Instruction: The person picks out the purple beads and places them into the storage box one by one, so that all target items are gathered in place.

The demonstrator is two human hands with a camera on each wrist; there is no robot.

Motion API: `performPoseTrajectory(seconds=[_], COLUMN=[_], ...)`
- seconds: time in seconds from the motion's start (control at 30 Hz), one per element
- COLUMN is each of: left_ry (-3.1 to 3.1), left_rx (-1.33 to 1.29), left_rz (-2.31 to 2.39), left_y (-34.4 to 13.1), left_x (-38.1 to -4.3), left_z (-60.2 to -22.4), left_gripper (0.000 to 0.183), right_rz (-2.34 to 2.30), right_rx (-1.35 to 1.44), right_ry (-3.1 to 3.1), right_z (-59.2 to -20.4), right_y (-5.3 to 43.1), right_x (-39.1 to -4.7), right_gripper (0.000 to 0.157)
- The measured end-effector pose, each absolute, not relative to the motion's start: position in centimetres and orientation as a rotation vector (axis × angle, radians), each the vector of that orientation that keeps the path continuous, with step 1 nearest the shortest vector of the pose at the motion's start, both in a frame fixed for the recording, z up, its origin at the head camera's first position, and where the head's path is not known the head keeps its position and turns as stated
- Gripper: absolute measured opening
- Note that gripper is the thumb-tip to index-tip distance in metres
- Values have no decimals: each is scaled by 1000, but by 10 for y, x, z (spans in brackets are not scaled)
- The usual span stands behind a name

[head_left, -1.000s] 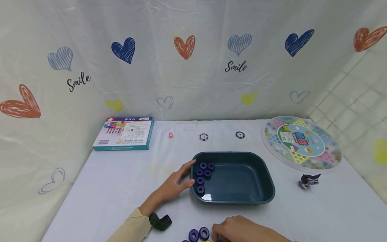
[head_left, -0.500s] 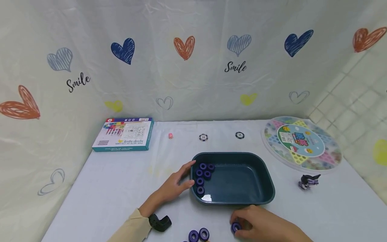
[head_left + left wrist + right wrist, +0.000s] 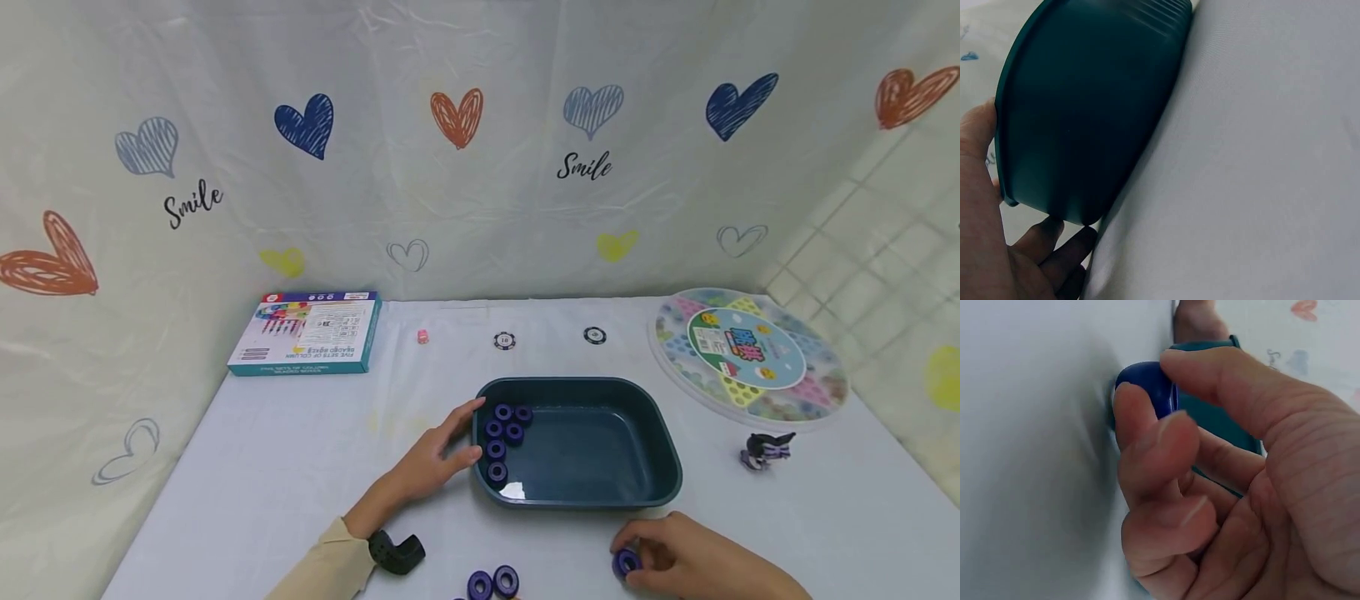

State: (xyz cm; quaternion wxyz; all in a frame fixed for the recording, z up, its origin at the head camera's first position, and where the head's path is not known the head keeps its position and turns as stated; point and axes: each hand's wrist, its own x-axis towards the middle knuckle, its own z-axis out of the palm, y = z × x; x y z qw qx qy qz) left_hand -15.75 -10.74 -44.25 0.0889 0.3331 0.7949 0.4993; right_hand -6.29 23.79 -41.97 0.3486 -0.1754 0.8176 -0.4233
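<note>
My left hand point(image 3: 431, 458) rests against the left side of a dark green rectangular tub point(image 3: 600, 504), its thumb and index fingertips at the rim. Outside the tub wall point(image 3: 1085, 125), other fingers of this hand touch low down in the left wrist view. Between thumb and index finger, my right hand point(image 3: 675, 554) pinches a purple ring point(image 3: 626, 564), just above or on the tablecloth, right of the tub's front. It looks blue, a rounded ring point(image 3: 1147, 381), in the right wrist view. Several purple rings point(image 3: 496, 450) lie along the tub's left inside.
More purple rings point(image 3: 480, 585) lie at the front edge, partly cut off. Behind the tub are a flat game box point(image 3: 307, 333), a small pink piece point(image 3: 423, 337) and two chips point(image 3: 505, 340). A round board point(image 3: 750, 358) and a black-and-purple figure point(image 3: 765, 451) are at right.
My right hand has picked a purple ring out of the front group and carried it to the right. The left hand stays at the tub.
</note>
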Motion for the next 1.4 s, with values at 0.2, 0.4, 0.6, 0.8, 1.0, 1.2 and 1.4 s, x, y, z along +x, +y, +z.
performPoseTrajectory(seconds=[0.2,0.4,0.6,0.8,1.0,1.2,1.4], left_ry=[2367,2373,2377,2377,2359,2384,2384], left_rx=[991,981,977,1002,1041,1025,1021], left_rz=[1483,1486,1491,1496,1520,1509,1490], left_y=[-106,-106,-108,-108,-108,-109,-110], left_x=[-157,-157,-155,-155,-157,-169,-174], left_z=[-442,-442,-440,-440,-446,-470,-484], left_gripper=[61,61,60,60,60,61,61], right_rz=[-1117,-1090,-1011,-876,-746,-644,-611], right_rx=[-593,-927,-945,-904,-919,-890,-826], right_ry=[2082,2158,2246,2314,2334,2254,2145], right_z=[-397,-370,-357,-358,-367,-380,-391], right_y=[236,228,210,191,171,152,142], right_x=[-66,-88,-119,-149,-174,-193,-199], right_gripper=[19,21,23,26,25,21,20])
